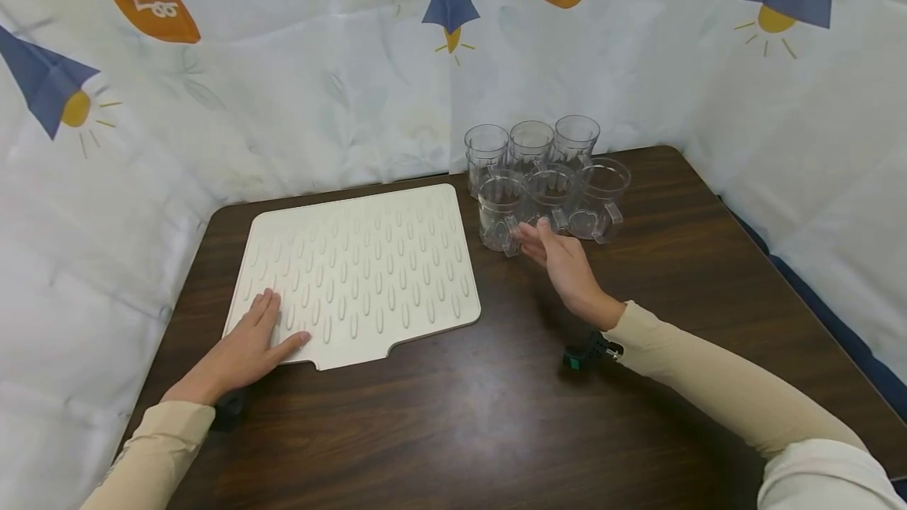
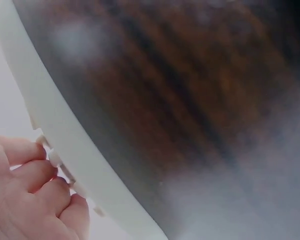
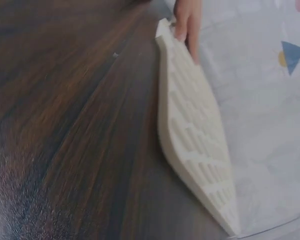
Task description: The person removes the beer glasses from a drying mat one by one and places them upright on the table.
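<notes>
A cream drainboard [image 1: 354,274] with rows of raised oval ridges lies flat on the table. My left hand [image 1: 248,345] rests on its front left corner, fingers stretched over the ridges and thumb out to the side. The left wrist view has that hand [image 2: 37,195] at the board's pale edge [image 2: 65,120]. Several clear mugs with handles stand in two rows right of the board. My right hand [image 1: 567,266] is at the front left mug [image 1: 496,215], fingers extended by its handle; contact cannot be made out. The right wrist view shows the board [image 3: 195,130] but not the right hand.
The dark wood-grain table [image 1: 453,431] has rounded back corners. A white curtain [image 1: 319,101] printed with lamps and bulbs hangs behind and along both sides. A black wristband [image 1: 591,351] is on my right wrist. The back row of mugs [image 1: 531,144] stands near the curtain.
</notes>
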`<state>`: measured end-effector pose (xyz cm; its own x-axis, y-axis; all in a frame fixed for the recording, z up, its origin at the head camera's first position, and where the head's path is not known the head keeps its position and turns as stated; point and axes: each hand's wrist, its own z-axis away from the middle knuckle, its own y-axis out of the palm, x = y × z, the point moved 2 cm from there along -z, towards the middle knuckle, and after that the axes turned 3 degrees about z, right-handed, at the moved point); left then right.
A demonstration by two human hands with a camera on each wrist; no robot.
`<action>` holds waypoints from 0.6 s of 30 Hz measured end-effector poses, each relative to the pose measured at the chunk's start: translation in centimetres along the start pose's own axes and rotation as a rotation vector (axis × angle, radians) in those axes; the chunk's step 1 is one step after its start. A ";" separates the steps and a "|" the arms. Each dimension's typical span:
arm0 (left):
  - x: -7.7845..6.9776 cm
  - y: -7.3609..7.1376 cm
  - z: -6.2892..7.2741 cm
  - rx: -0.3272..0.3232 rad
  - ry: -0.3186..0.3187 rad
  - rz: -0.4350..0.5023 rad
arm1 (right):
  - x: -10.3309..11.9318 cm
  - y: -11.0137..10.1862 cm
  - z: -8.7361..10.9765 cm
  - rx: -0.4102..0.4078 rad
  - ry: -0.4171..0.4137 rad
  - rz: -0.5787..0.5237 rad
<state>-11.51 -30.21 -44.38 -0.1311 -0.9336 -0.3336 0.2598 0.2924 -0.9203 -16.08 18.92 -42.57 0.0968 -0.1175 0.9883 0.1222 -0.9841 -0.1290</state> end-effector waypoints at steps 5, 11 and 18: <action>0.3 0.0 0.2 0.008 -0.004 0.011 | 0.9 -0.9 0.8 -0.010 -0.025 -0.061; 0.9 -0.5 0.5 0.015 0.007 0.032 | 2.0 -3.0 1.7 -0.088 -0.114 -0.132; 0.7 -2.4 0.8 -0.034 0.001 0.055 | 3.3 -6.5 2.5 -0.179 -0.237 -0.274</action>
<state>-11.49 -31.72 -42.19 -0.1187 -0.9156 -0.3841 0.2338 0.3502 -0.9070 -14.05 25.24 -38.63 0.3118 0.1658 0.9356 0.0034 -0.9848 0.1734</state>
